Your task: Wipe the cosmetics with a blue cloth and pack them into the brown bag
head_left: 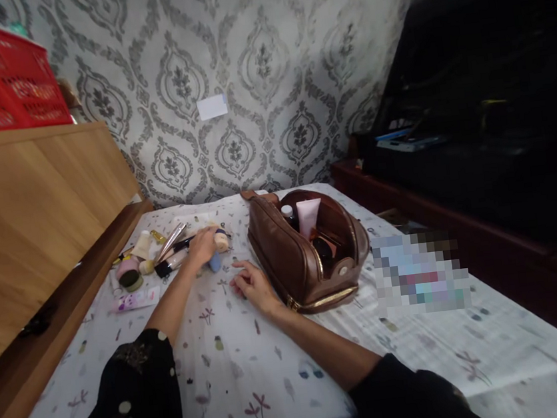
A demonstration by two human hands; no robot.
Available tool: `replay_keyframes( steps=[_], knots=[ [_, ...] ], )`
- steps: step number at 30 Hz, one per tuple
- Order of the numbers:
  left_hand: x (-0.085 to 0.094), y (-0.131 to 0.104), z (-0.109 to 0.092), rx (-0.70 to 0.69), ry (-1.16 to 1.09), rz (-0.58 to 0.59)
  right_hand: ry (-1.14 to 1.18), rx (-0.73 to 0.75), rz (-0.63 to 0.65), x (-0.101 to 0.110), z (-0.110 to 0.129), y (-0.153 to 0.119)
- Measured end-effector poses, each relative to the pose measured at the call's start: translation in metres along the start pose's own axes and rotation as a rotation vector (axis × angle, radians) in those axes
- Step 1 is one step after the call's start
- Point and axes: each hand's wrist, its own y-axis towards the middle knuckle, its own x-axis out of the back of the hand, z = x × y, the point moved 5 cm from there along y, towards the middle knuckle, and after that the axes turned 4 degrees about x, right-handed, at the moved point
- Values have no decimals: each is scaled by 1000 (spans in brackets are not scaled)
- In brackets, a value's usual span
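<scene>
My left hand (pixel 203 246) reaches over a spread of cosmetics on the printed cloth, its fingers mostly hidden behind its back. Close against it are a small beige jar (pixel 221 241) with a dark lid and a blue item (pixel 215 262). My right hand (pixel 253 288) hovers beside the bag, fingers apart and loosely curled, holding nothing. The brown toiletry bag (pixel 276 249) stands unzipped to its right. Inside it I see a pale pink tube (pixel 308 216), a white-capped bottle (pixel 288 213) and a round black item (pixel 323 249).
Left of my left hand lie a dark-capped tube (pixel 165 267), a cream tube (pixel 141 245), a pink jar (pixel 128 269) and a purple-white tube (pixel 136 299). A wooden cabinet (pixel 40 196) with a red basket (pixel 37 82) borders the left. A pixelated patch covers something at right.
</scene>
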Motion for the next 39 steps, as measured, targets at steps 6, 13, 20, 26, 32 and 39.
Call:
replay_keyframes(
  steps=[6,13,20,26,32,39],
  knots=[
    [-6,-30,-10,-113,-26,-76,18,35,-59,5,-5,0],
    [4,-77,-14,-234,-184,-169,-56,45,-95,6,-6,0],
    [6,-51,24,3,-42,-216,-68,33,-73,5,-5,0],
    [7,-21,33,105,260,-115,-126,33,-55,4,-3,1],
    [11,-28,18,38,410,-16,-193,37,-62,4,7,0],
    [18,-69,6,-18,522,-93,-268,7,-31,5,22,-5]
  ],
)
